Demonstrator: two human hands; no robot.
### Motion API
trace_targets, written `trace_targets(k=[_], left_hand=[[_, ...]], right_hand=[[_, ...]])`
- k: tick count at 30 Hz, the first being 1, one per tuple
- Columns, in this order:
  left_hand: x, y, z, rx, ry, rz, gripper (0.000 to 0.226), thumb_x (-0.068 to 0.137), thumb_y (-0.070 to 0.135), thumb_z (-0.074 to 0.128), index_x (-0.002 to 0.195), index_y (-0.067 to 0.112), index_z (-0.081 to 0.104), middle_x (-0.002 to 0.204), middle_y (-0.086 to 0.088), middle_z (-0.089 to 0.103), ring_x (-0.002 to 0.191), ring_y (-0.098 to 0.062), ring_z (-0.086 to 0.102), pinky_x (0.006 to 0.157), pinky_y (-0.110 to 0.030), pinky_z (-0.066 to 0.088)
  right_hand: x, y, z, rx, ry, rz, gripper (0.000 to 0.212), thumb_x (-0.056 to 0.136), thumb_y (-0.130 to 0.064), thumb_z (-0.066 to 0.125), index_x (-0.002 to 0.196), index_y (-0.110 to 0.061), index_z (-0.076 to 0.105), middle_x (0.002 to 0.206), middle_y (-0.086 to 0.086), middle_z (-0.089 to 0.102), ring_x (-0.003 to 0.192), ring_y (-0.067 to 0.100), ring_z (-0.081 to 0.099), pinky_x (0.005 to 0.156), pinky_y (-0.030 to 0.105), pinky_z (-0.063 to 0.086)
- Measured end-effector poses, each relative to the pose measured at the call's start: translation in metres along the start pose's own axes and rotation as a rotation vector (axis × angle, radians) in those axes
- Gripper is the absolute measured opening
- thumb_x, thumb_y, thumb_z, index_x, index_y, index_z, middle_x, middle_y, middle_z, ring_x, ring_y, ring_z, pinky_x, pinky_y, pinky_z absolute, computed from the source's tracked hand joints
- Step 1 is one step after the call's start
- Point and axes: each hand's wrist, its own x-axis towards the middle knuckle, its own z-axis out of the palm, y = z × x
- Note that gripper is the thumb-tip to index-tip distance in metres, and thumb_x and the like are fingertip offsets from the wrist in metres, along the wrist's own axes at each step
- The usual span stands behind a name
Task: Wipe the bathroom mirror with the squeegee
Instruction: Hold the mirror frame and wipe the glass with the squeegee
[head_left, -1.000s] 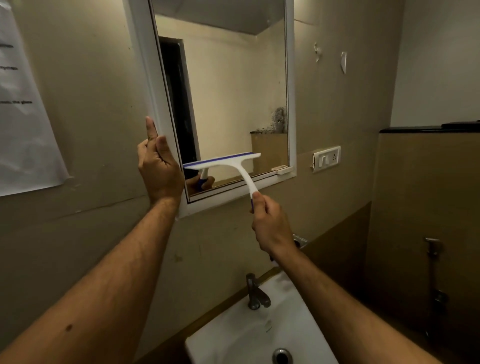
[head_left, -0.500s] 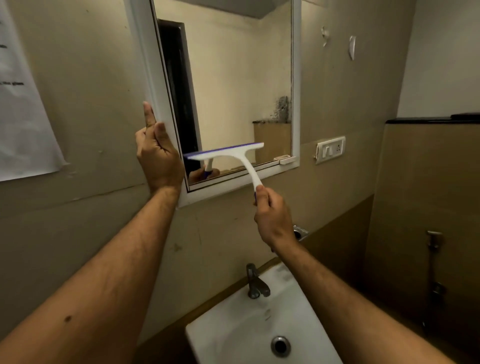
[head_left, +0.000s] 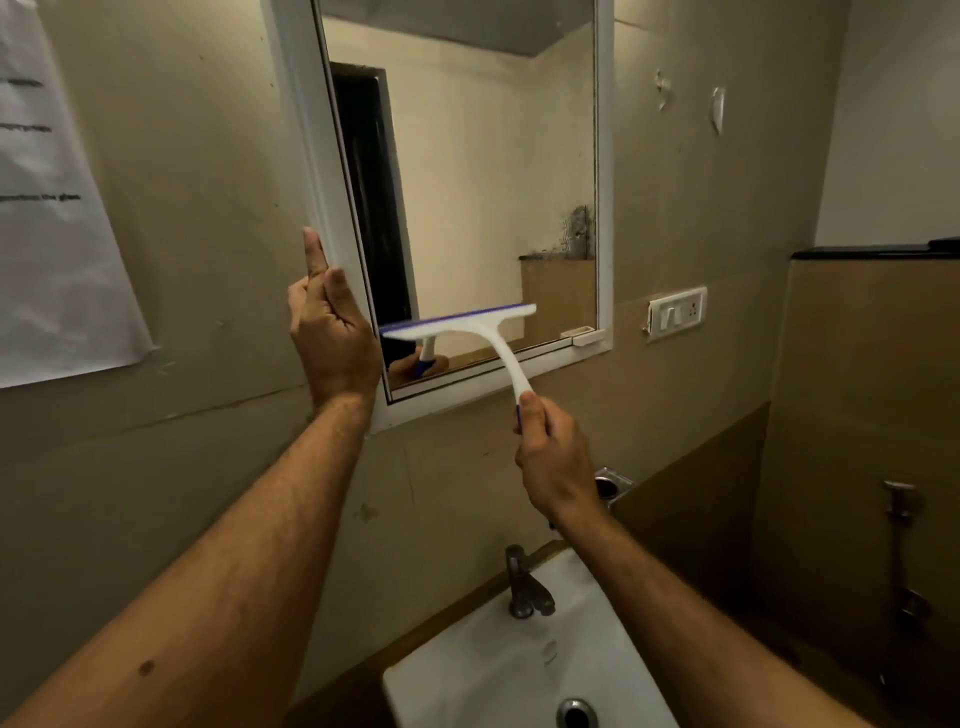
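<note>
A sheet of paper (head_left: 57, 208) with blurred lines of print hangs on the beige wall at the far left. Next comes the left hand (head_left: 332, 332), which rests against the white frame at the lower left side of the mirror (head_left: 493, 171); its index finger points straight up along the frame, while the other fingers curl round the frame's edge. To its right, the squeegee (head_left: 467, 325) lies with its white and blue blade nearly level against the lower part of the glass, its curved handle running down and right into the right hand (head_left: 553, 447), whose fingers grip the handle's end. Below, a tap (head_left: 524, 584) stands at the back of a white sink (head_left: 467, 670). A switch plate (head_left: 677, 313) sits on the wall right of the mirror.
</note>
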Motion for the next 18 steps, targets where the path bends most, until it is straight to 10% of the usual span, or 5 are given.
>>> trace_targets(k=[18], left_hand=[[-0.001, 0.006, -0.007, 0.018, -0.067, 0.005, 0.044, 0.104, 0.026, 0.031, 0.148, 0.018, 0.030, 0.098, -0.017, 0.055, 0.066, -0.003, 0.041, 0.066, -0.018, 0.039]], right_hand=[[0.025, -0.042, -0.008, -0.014, 0.028, -0.011, 0.037, 0.102, -0.046, 0.034, 0.077, -0.026, 0.053, 0.064, -0.003, 0.047, 0.058, 0.013, 0.045, 0.054, 0.033, 0.037]])
